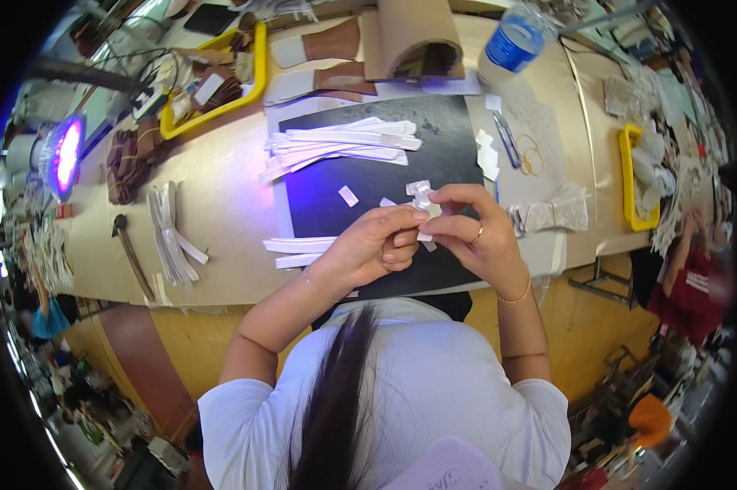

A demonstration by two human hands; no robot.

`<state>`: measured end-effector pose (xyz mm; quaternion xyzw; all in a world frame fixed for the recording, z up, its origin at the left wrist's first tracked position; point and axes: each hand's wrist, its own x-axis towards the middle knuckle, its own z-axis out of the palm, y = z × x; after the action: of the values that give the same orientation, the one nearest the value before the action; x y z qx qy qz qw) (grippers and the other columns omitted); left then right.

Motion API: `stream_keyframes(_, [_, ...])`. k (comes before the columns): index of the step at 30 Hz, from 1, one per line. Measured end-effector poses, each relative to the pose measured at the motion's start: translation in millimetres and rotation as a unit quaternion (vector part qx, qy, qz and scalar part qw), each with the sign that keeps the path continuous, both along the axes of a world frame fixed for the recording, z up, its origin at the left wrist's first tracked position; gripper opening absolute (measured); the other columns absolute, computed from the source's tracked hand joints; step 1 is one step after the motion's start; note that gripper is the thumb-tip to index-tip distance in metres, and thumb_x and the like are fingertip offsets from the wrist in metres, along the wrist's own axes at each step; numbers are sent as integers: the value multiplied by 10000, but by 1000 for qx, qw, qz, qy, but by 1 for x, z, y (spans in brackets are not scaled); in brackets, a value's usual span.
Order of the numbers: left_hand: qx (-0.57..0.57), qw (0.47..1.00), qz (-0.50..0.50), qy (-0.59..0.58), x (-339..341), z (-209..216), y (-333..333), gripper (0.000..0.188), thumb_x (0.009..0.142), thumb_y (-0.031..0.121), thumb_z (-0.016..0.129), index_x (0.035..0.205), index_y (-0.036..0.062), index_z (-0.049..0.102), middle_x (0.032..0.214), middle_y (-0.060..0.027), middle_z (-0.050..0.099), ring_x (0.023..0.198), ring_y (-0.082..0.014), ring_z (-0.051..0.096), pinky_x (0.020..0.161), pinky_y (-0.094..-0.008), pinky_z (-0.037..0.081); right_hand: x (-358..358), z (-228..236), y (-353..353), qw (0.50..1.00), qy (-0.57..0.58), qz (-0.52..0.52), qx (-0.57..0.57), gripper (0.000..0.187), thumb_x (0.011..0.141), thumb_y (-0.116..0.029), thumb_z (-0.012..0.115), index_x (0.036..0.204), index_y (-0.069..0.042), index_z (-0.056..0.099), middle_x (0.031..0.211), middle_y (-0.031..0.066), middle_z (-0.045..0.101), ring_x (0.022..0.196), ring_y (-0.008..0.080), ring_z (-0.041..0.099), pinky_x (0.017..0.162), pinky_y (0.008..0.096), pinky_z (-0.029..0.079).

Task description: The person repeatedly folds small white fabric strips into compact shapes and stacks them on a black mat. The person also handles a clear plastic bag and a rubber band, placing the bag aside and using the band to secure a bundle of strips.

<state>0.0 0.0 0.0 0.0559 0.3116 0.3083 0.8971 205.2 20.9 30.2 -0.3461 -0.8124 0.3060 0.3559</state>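
Over a black mat [319, 204], my two hands meet at a small pale, shiny piece [428, 211], too small to name surely. My left hand [385, 238] pinches its left edge between thumb and forefinger, the other fingers curled. From the other side, my right hand [478, 233] grips it with thumb and fingertips. More small white pieces [418, 188] lie under and behind the fingers, partly hidden. A single small white rectangle [348, 195] rests left of them. A pile of long white strips [344, 143] lies at the mat's far side; a few other strips [296, 251] stick out beside my left forearm.
Tweezers [507, 139] and rubber bands [532, 157] lie to the right, near a plastic-wrapped bundle [552, 212]. At left are a hammer [133, 260], a bundle of strips [171, 233] and a glowing lamp [68, 155]. Behind stand a yellow tray [260, 69] and a water bottle [515, 41].
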Motion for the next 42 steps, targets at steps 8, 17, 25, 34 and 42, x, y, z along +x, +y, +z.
stream_keyframes(8, [516, 479, -20, 710, -63, -19, 77, 320, 895, 314, 702, 1146, 117, 733, 755, -83, 612, 710, -260, 612, 680, -379, 494, -7, -20, 16, 935, 264, -107, -212, 127, 909, 14, 678, 1033, 30, 700, 933, 72, 633, 790, 113, 635, 716, 226, 510])
stream_keyframes(17, [636, 289, -62, 713, -69, -40, 85, 218, 853, 242, 734, 1045, 137, 738, 766, -70, 568, 657, -259, 612, 586, -382, 495, 3, -38, 17, 892, 274, -192, -303, 158, 935, -33, 679, 1083, 19, 671, 938, 42, 662, 805, 105, 650, 743, 221, 520])
stream_keyframes(25, [667, 296, -38, 683, -71, -45, 88, 147, 863, 177, 709, 993, 110, 704, 759, -60, 570, 654, -252, 621, 565, -379, 495, -26, -66, 66, 923, 212, -127, -295, 132, 969, -113, 647, 1024, 5, 624, 930, 29, 668, 861, 101, 632, 791, 238, 501])
stream_keyframes(34, [639, 353, -93, 677, -68, -33, 90, 100, 885, 196, 679, 909, 106, 643, 840, -64, 661, 773, -277, 670, 647, -390, 514, -47, -74, 106, 956, 84, -57, -276, 154, 966, -160, 631, 987, -8, 615, 881, 47, 675, 790, 119, 607, 753, 266, 489])
stream_keyframes(42, [492, 479, -236, 687, -91, 84, 16, 130, 905, 231, 639, 893, 101, 637, 693, -140, 626, 726, -346, 650, 650, -457, 477, -57, -66, 111, 961, -54, -68, -263, 148, 894, -142, 705, 950, -4, 700, 849, 64, 714, 705, 126, 601, 690, 285, 496])
